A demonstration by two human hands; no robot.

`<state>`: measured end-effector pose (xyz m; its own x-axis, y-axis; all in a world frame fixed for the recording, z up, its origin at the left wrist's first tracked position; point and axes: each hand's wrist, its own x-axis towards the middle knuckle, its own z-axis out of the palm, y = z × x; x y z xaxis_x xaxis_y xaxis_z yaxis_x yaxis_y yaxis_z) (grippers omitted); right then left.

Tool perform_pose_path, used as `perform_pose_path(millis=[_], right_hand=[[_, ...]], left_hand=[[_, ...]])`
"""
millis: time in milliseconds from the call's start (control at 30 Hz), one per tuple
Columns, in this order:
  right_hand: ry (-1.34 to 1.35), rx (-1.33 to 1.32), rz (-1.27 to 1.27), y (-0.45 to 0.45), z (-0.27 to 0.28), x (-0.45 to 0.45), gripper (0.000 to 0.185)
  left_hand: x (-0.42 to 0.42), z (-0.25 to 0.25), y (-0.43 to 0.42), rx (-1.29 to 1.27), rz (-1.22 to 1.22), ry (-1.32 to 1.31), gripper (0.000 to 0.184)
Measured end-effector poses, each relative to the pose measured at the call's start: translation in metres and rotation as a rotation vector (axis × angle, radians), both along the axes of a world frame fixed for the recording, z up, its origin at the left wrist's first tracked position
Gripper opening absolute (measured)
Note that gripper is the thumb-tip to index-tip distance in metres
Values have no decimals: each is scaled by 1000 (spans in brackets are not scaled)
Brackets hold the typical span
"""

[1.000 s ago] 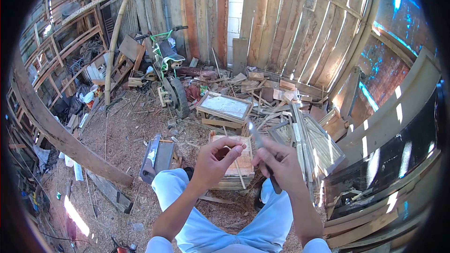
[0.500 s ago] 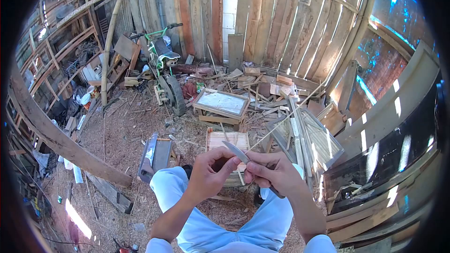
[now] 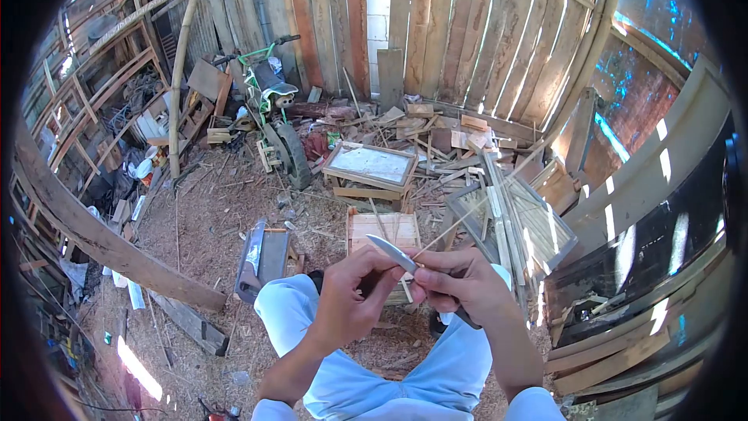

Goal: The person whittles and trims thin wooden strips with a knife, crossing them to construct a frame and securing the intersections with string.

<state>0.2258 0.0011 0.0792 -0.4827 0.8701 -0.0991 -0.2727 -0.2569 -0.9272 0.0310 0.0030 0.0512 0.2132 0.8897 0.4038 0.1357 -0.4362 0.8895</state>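
Note:
My right hand (image 3: 471, 284) is closed around a knife (image 3: 393, 252), its dark handle showing below the palm and its pointed blade slanting up to the left. A long, thin wooden strip (image 3: 448, 228) runs from between my hands to the upper right. Close to the blade, my left hand (image 3: 351, 288) is closed, thumb and fingers pinching the strip; the exact contact is partly hidden by the fingers. Both hands are above my lap, in front of a small slatted wooden box or stool (image 3: 383, 226).
A framed panel (image 3: 370, 165) lies ahead, with a heap of wood offcuts (image 3: 436, 136) behind it. A green-framed motorbike (image 3: 280, 117) stands back left. A handsaw (image 3: 252, 253) rests on a dark low stool (image 3: 273, 257) at left. Curved timber (image 3: 117, 242) crosses the left side; boards (image 3: 623, 343) lie right.
The knife blade has shifted slightly relative to my fingers, and the long strip's far end sits a little differently. Both hands keep their grips. The view has moved slightly.

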Motion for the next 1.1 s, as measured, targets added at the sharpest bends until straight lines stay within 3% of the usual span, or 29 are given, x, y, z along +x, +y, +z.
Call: perform_pose_path(millis=[100,167,367,600,667,833,933,1000,1100], right_hand=[[-91,53,-45,-5,0,2,33],[-98,93,-70,-7,-2,2,31],[-139,144,-116,-8,-3,-1,27],[-237,248,-203,-5,-3,1,22],[-141,291,-471,5,-1,19,22],[-163,270,-143,-4,-4,4,23],[-91,126,-70,-9,-4,-4,24],[-111,172,-65,-4,-2,8,22],[-105,187,-120,-4,1,9,21]], left_hand=[[-1,-1,-1,6,-34,29,8],[-1,5,-4,-143,-142,-84,10],[0,13,-12,-276,-126,-139,13],[2,15,-15,-226,-52,-96,13],[-1,11,-20,-276,-19,-158,13],[-1,9,-20,-179,-1,-52,10],[-1,11,-17,-132,5,4,8],[-4,10,-19,-69,6,52,9],[-5,6,-20,-193,-19,-10,9]])
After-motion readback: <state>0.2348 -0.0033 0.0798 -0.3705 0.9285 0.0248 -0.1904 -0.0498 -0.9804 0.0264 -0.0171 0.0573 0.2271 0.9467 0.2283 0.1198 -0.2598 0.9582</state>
